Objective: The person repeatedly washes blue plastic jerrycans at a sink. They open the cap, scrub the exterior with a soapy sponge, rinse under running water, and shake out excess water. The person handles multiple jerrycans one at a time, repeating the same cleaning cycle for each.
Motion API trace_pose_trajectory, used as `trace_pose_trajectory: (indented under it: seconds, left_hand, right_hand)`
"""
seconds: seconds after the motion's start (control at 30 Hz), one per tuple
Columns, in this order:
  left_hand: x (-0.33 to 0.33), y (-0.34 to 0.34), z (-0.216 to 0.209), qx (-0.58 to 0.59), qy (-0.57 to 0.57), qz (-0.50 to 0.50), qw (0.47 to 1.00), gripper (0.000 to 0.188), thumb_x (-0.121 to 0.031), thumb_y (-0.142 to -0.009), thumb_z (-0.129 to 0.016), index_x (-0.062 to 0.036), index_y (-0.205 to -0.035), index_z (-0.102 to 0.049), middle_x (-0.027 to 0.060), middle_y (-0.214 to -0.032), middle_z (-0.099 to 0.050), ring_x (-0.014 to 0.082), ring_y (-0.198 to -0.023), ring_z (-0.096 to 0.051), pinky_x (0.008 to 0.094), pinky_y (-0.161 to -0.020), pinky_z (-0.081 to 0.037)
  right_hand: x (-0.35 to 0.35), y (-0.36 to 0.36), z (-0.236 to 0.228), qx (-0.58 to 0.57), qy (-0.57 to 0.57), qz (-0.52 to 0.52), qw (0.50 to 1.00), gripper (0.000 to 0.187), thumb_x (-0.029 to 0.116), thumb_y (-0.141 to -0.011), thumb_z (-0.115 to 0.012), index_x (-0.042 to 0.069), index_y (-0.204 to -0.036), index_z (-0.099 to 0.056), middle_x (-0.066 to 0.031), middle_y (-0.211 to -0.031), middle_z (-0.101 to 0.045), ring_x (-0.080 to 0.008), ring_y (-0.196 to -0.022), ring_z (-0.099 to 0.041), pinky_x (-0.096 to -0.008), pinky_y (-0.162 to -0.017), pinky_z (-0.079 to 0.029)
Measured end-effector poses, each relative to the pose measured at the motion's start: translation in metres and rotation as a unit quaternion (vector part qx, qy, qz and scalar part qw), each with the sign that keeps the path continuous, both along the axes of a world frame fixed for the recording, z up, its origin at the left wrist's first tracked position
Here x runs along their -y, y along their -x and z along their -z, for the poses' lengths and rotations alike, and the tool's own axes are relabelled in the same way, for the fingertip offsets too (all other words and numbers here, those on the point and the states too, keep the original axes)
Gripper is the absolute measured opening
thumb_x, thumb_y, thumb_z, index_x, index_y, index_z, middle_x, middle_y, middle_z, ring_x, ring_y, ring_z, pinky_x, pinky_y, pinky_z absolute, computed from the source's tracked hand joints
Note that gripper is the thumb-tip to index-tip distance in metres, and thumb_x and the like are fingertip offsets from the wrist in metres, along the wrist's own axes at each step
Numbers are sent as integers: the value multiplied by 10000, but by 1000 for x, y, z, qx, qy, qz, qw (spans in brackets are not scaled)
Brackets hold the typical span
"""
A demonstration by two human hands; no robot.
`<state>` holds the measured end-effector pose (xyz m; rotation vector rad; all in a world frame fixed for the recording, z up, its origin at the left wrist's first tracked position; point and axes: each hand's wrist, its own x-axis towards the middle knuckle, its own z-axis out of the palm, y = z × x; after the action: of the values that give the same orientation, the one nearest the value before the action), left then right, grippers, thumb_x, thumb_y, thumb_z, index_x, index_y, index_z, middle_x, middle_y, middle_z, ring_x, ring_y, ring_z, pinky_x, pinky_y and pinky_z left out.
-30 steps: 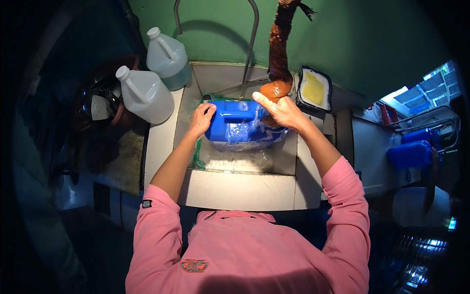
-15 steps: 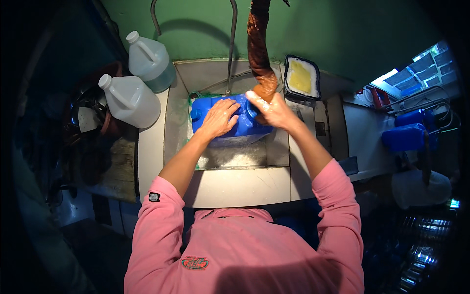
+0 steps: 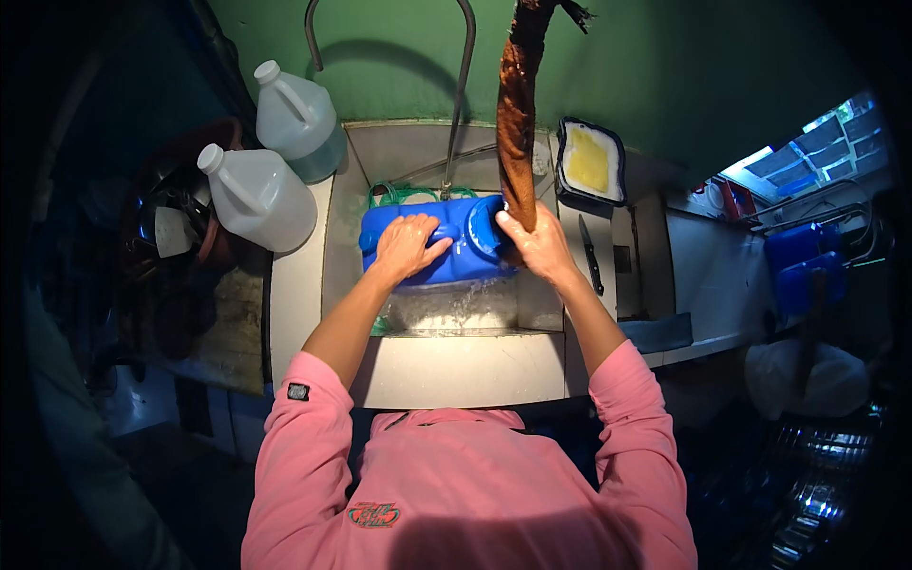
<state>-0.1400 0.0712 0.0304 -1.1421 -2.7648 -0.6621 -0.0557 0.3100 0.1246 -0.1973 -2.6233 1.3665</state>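
Note:
A blue plastic jerrycan (image 3: 461, 249) lies on its side in a white sink (image 3: 456, 361), with water splashing under it. My left hand (image 3: 407, 247) presses flat on top of the can. My right hand (image 3: 534, 243) grips its right end, near the round cap area. A curved metal tap pipe (image 3: 463, 85) hangs over the sink, and a brown, wet-looking strip (image 3: 518, 114) dangles from above just behind my right hand.
Two translucent white jugs (image 3: 256, 195) (image 3: 296, 119) stand on the counter to the left. A black tray with a yellow sponge (image 3: 589, 161) and a knife (image 3: 590, 252) lie on the right. Blue crates (image 3: 803, 271) sit far right. The wall behind is green.
Both hands stay on the blue can; it has shifted slightly in the sink, and my left hand has slid further over its top. The view has moved a little.

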Motion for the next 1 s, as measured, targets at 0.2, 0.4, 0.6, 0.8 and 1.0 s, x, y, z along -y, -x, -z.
trace_pose_trajectory:
  seconds: [0.2,0.4,0.6,0.8,1.0]
  left_hand:
    - [20,-32,8,-66,-62,29,995,403,-415,-832,-767,-76,-1033,-683,77,-844,-629,266,-815,-626,401,-731,-467]
    - [22,-41,9,-110,-94,58,988,408,-401,-800,-796,-79,-1035,-711,51,-832,-631,233,-780,-640,369,-721,-492]
    - [6,-39,10,-61,13,104,993,397,-417,-804,-766,-83,-1001,-681,68,-877,-627,237,-859,-628,380,-758,-472]
    - [-2,-31,5,114,147,-57,981,602,-428,-733,-811,-62,-1194,-683,174,-1127,-696,338,-1095,-661,458,-1028,-459]
    - [8,-20,-6,158,141,-143,967,295,-269,-754,-730,-90,-988,-718,131,-874,-745,321,-876,-721,478,-840,-518]
  right_hand:
    - [-20,35,50,212,21,60,975,560,544,-906,-657,23,-1107,-705,-156,-1001,-732,-263,-962,-687,-388,-882,-501]
    - [33,101,79,337,-54,-80,937,604,573,-921,-627,49,-1215,-686,-118,-1200,-700,-225,-1131,-632,-336,-975,-455]
    - [132,142,84,184,246,-254,917,367,442,-964,-637,77,-1000,-652,7,-940,-622,-117,-868,-544,-288,-807,-447]
    - [124,119,16,135,-93,-388,907,671,639,-988,-477,25,-1228,-600,-187,-1180,-681,-347,-1095,-634,-433,-999,-477]
    - [57,57,-35,166,-96,-364,911,641,627,-992,-461,8,-1040,-620,-191,-1011,-658,-377,-958,-614,-441,-894,-483]
